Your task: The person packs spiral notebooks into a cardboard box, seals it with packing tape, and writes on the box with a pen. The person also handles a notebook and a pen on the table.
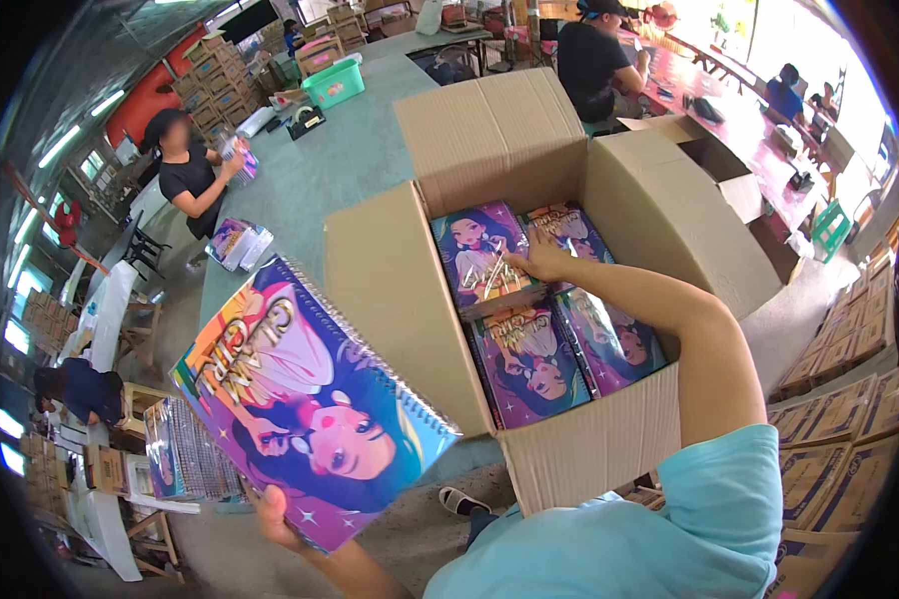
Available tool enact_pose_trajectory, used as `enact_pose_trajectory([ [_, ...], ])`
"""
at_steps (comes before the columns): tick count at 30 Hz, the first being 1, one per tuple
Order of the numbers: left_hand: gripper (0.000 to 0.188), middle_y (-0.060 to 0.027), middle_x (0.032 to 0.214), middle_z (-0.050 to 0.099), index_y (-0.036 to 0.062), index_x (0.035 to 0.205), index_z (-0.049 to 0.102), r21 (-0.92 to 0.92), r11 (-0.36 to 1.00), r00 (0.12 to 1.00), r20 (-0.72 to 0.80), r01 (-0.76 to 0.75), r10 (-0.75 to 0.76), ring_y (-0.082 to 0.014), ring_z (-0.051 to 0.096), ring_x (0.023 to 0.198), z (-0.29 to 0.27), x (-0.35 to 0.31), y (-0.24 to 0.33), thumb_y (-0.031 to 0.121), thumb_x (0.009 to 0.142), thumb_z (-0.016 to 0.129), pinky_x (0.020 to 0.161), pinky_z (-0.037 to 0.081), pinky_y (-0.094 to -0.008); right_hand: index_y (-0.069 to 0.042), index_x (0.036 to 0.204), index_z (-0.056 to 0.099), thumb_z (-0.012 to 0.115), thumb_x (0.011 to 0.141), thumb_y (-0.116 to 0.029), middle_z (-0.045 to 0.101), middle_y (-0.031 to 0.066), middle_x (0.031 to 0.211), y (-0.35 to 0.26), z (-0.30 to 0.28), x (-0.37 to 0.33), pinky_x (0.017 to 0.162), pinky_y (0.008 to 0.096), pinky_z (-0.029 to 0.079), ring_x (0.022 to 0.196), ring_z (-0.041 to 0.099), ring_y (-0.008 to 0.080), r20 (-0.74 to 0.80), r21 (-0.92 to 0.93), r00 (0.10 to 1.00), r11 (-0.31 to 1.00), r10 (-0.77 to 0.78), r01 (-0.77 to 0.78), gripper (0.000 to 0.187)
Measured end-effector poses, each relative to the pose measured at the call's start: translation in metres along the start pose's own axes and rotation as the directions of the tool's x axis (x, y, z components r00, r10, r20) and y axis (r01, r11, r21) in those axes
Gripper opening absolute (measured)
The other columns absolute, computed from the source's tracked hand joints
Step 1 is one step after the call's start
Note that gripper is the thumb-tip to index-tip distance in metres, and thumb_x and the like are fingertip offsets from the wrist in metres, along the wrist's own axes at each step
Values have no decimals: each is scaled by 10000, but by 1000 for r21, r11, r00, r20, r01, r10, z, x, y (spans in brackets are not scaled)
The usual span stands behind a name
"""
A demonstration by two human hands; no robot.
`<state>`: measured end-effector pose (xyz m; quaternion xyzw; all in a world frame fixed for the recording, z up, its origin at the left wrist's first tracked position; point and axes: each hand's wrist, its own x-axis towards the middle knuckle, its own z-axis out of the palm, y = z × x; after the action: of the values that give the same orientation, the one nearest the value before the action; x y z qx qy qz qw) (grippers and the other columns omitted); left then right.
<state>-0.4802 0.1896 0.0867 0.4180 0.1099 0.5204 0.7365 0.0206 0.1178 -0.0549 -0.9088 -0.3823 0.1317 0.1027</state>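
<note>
My left hand (282,519) grips the lower corner of a spiral notebook (320,399), with a thumb showing at its edge. The shiny purple cover has a cartoon figure, upside down to me, and a coil along one long side. In front of me a cardboard box (375,290) stands with its flaps spread. Inside lie stacks of similar notebooks (529,369), the far left stack (477,250) higher than the near ones. My right hand (544,255) reaches into the box, fingers apart, resting on the notebooks between the two far stacks.
A green table (355,150) extends away, bearing a small pile of notebooks (238,245), a tape dispenser (306,122) and a green basket (335,84). Left, a person (185,165) handles a package across the table. Notebook stacks (185,449) stand lower left; cartons (834,439) line the right.
</note>
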Motion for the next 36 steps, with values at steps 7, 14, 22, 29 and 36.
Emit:
enact_pose_trajectory([
  [7,765,-207,1323,417,-28,1404,248,142,986,982,157,86,-108,-315,467,1194,109,22,-77,174,755,600,995,401,-437,-45,1473,141,500,912,-431,171,212,1509,-90,-165,-166,1093,393,286,1364,278,304,-235,873,823,259,-518,413,770],
  [14,964,-195,1529,64,42,1479,78,492,868,888,425,-66,-173,-380,287,1344,166,47,-94,423,820,668,1021,328,-523,-122,1463,270,643,813,-23,283,94,1496,-7,-196,-167,1057,299,325,1300,343,119,-532,667,806,457,-261,588,756],
  [22,894,-166,1528,159,48,1469,183,620,761,972,227,-191,59,-385,309,1336,112,52,-47,430,809,651,993,370,-477,-76,1463,173,741,669,-548,172,270,1482,60,-106,-63,1078,552,231,1349,211,461,42,-384,921,845,-387,373,1084],
  [29,744,-164,1501,229,45,1440,260,643,759,962,-125,-107,241,-358,356,1304,3,12,29,390,866,581,976,388,-445,23,1437,177,524,658,-806,175,330,1456,4,-42,-52,1040,626,233,1306,209,558,11,-406,958,875,-286,265,1189],
  [36,670,-159,1468,275,109,1411,306,715,674,679,-401,-188,615,-330,307,1332,-123,7,96,333,855,604,1049,234,-526,3,1393,333,721,692,-487,352,252,1418,-34,-116,-30,1104,472,235,1355,260,393,311,-314,862,813,-400,490,938],
])
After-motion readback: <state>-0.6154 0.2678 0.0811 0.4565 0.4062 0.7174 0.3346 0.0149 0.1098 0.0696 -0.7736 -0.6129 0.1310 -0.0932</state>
